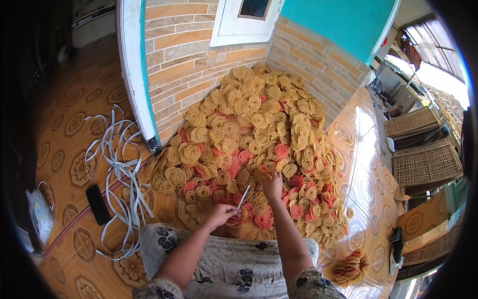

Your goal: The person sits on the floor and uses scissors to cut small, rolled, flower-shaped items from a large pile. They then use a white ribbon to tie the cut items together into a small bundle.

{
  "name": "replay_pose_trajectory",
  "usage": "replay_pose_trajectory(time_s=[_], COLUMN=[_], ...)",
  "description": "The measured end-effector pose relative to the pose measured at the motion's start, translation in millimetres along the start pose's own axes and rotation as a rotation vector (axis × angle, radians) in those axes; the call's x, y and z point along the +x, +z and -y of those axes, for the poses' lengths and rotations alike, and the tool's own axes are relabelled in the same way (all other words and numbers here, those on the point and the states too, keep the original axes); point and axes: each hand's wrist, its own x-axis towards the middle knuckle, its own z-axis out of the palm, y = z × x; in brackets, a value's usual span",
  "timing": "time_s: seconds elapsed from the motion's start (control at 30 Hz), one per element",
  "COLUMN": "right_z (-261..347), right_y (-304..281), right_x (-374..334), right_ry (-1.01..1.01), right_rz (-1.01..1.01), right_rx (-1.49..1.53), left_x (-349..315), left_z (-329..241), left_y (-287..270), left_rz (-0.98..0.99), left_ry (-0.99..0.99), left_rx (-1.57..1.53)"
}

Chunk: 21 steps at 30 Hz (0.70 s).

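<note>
A large heap of round, lacy noodle-like discs (259, 119), mostly yellow with some coral-pink ones among them, lies on the floor before me. My left hand (222, 215) is closed in a pinch on a thin white strip (244, 196), which slants up over the near side of the heap. To its right, my right hand (272, 185) reaches over the discs, its fingers closed at the edge of a yellow disc (260, 173). The fingertips are partly hidden behind the hand.
Tangled white straps (122, 174) and a black phone (98, 205) lie on the tiled floor at left. A bundle of stacked discs (351, 268) rests at lower right. Brick-patterned walls (184, 50) back the heap. Woven racks (427, 162) stand at far right.
</note>
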Motion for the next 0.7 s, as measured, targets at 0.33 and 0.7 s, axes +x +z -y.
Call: replay_pose_trajectory(time_s=[0.33,0.7], right_z=[6,42], right_y=[-28,-54], right_x=[-25,-34], right_ry=[0.291,0.062], right_rz=[0.262,0.424], right_rx=[0.606,0.418], left_x=[2,-3], left_z=[1,-3], left_y=[1,2], left_rz=[0.006,-0.011], left_ry=[0.082,0.068], left_rx=[0.049,0.025])
